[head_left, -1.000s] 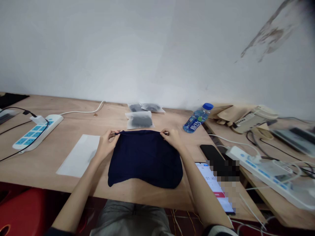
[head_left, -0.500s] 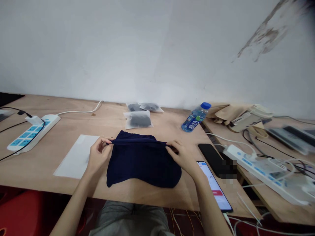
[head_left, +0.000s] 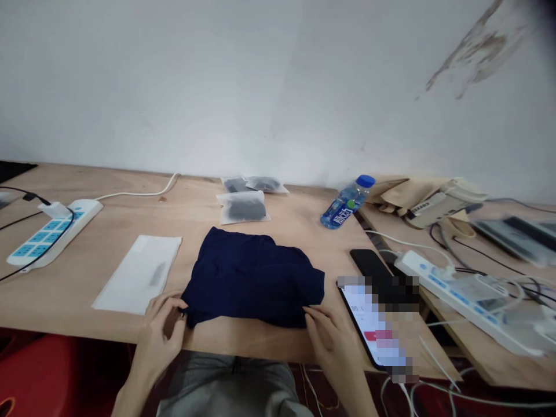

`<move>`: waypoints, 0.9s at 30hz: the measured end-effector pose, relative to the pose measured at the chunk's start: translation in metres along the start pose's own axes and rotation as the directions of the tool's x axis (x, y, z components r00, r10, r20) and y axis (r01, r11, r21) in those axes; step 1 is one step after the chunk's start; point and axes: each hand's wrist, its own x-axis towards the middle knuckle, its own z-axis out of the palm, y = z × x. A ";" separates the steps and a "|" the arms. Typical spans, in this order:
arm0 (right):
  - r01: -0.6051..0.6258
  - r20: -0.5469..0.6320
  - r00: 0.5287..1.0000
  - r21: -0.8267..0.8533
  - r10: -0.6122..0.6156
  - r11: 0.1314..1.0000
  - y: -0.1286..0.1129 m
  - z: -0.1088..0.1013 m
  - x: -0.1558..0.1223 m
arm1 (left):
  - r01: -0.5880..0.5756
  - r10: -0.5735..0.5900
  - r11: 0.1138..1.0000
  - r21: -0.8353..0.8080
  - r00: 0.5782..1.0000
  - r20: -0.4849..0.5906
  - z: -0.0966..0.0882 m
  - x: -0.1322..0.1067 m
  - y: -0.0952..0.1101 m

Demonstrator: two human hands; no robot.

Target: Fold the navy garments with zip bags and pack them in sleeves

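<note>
- Navy cloth [head_left: 252, 272] lies on the near middle of the wooden surface [head_left: 108, 217], wrinkled, uneven outline, near edge close to the surface's near edge.
- Left hand [head_left: 158, 330] at cloth's near left corner; thumb and forefinger fingers pinching it.
- Right hand [head_left: 332, 333] at cloth's near right edge; fingertips touching the fabric, cannot tell if they grip it.
- White flat packet [head_left: 139, 272] left of cloth, darker patch on it, left hand just beside its near end.
- Three frosted pouches [head_left: 243, 207] far side, beyond the cloth, dark contents, two of them partly overlapping.
- Blue-capped bottle [head_left: 347, 202] far right, tilted in view, blue label.
- Lit phone [head_left: 358, 315] right of the right hand, partly pixelated; black slab [head_left: 368, 263] just beyond it, partly pixelated too.
- White power strip [head_left: 56, 234] far left, blue sockets, plug and black cable on it.
- Second power strip [head_left: 460, 304] on right, wires around it.
- Red stool [head_left: 39, 370] near left, below surface level.
</note>
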 end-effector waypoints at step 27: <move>-0.162 0.435 0.900 0.385 -0.024 0.909 -0.116 -0.009 0.100 | 0.032 -0.025 0.987 0.156 0.999 -0.045 0.057 0.048 0.050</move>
